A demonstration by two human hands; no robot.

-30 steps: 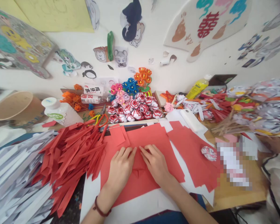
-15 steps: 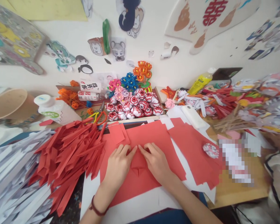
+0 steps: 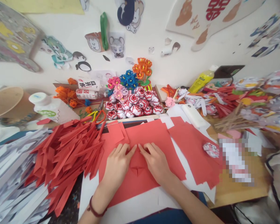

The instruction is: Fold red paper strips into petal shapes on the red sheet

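Both hands meet at the folded red piece point(image 3: 138, 160), left hand point(image 3: 118, 163) and right hand point(image 3: 156, 162) mirrored, fingertips nearly together at its top, fingers curled with little gap, seemingly pinching its edges to keep the folds aligned. It lies on red sheets point(image 3: 151, 132), likely for flat backing; strips point(image 3: 67, 149) sit within easy reach.

Hands point(image 3: 118, 165) closer tog. at fingertips point(image 3: 135, 147) vs. earlier.
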